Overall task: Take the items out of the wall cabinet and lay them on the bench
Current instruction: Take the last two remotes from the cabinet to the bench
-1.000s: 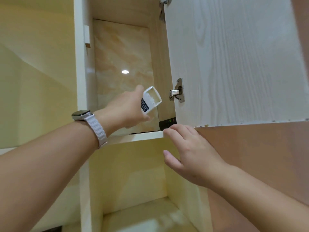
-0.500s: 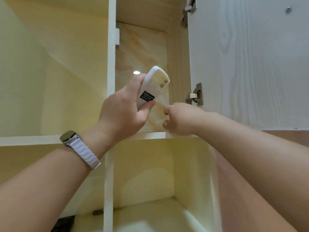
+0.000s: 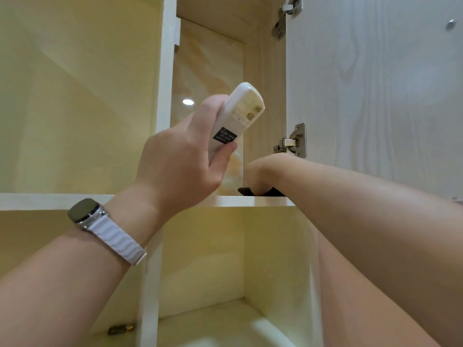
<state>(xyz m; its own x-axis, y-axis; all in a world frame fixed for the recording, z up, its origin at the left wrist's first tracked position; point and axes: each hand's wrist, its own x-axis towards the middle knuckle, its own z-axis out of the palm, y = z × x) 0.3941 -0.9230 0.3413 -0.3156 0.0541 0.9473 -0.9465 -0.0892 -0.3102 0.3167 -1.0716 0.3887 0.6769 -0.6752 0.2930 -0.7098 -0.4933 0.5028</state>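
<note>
My left hand (image 3: 180,166) holds a white remote control (image 3: 240,113) upright in front of the open wall cabinet, its battery bay uncovered and facing me. My right hand (image 3: 260,171) reaches into the cabinet's upper compartment and rests on a black object (image 3: 258,192) lying on the shelf (image 3: 250,201) at the right corner. Its fingers are curled over that object and mostly hidden, so the grip is unclear.
The cabinet door (image 3: 375,96) stands open at the right, hung on two metal hinges (image 3: 293,141). Below the shelf are open cream compartments; a small brass-coloured piece (image 3: 121,329) lies in the lower left one. A white divider (image 3: 162,96) splits the upper compartments.
My left hand drew the remote out of the cabinet and up to the left. My right hand rose from below the shelf edge into the compartment onto the black object.
</note>
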